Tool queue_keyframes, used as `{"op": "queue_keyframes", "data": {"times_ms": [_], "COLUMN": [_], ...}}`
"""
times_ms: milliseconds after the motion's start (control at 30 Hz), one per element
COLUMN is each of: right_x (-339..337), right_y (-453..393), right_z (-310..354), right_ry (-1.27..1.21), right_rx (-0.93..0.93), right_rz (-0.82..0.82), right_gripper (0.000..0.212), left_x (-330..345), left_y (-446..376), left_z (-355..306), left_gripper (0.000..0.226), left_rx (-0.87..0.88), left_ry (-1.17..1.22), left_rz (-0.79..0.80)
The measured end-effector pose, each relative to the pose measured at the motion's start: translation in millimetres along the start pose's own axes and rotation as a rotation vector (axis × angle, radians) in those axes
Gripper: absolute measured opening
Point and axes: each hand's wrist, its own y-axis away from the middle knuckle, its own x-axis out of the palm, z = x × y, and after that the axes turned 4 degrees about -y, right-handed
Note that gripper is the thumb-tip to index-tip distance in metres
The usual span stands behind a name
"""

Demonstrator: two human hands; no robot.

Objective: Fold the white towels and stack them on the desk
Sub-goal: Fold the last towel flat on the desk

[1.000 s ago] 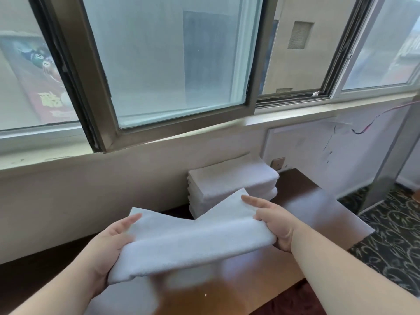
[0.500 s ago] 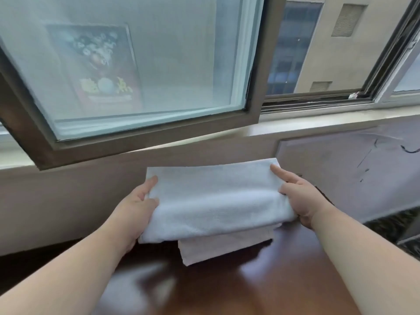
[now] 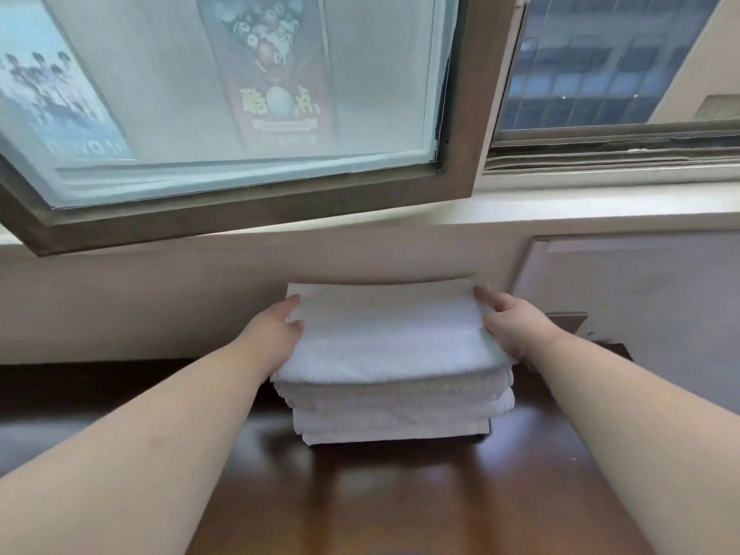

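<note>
Left hand [image 3: 276, 334] and right hand [image 3: 514, 328] pinch the top towel's [image 3: 390, 334] ends, squaring it on the stack [image 3: 396, 410] at the desk's [image 3: 400, 494] far edge.

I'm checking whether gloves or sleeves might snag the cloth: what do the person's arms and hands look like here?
Both forearms are bare as far as the frame shows, with no sleeve in view. The left hand and right hand wear no gloves. No watch, bracelet or ring shows on the visible parts; some fingers are hidden by the towel.
</note>
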Motion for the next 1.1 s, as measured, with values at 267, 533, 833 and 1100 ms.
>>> {"op": "queue_keyframes", "data": {"times_ms": [267, 533, 833, 1100], "right_x": [6, 34, 62, 44], "right_y": [-11, 16, 14, 41], "right_z": [-39, -6, -18, -7], "right_ry": [0.340, 0.548, 0.810, 0.732], "right_rx": [-0.118, -0.422, -0.227, -0.280], "right_rz": [0.026, -0.309, 0.115, -0.066], "right_gripper": [0.061, 0.050, 0.085, 0.071], "left_x": [18, 53, 60, 24], "left_y": [-4, 30, 18, 70], "left_z": [12, -19, 4, 20], "left_gripper": [0.053, 0.058, 0.076, 0.063], "left_rx": [-0.053, 0.539, 0.051, 0.160], "left_ry": [-0.173, -0.783, -0.792, -0.513], "left_rz": [-0.045, -0.139, 0.072, -0.209]}}
